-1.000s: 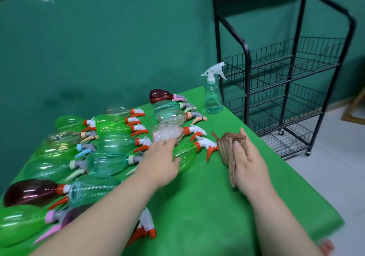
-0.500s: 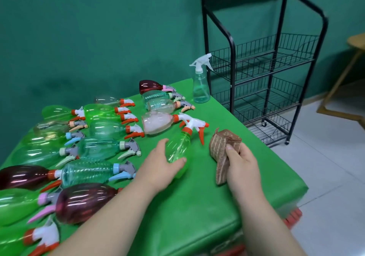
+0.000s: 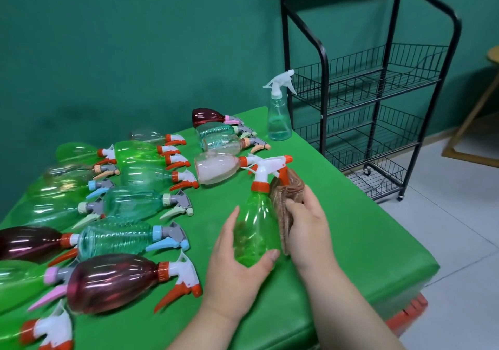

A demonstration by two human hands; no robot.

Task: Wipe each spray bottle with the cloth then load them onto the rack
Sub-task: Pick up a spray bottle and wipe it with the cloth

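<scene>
My left hand (image 3: 232, 266) grips the base of a green spray bottle (image 3: 256, 222) with a white and orange trigger head, held tilted above the green table (image 3: 351, 241). My right hand (image 3: 307, 228) holds a folded brown cloth (image 3: 286, 195) pressed against the bottle's right side and neck. Several more spray bottles lie on their sides to the left, among them a dark red bottle (image 3: 113, 282) and a pale pink bottle (image 3: 218, 170). A black wire rack (image 3: 378, 101) stands behind the table's right corner, with nothing on the shelves that show.
A clear bottle with a white trigger (image 3: 279, 114) stands upright at the table's far corner next to the rack. A wooden stool (image 3: 475, 122) is at the right edge. The table's near right edge drops to a grey tiled floor (image 3: 445, 241).
My left hand lifted the green bottle off the table and stood it more upright. My right hand brought the cloth against the bottle's side.
</scene>
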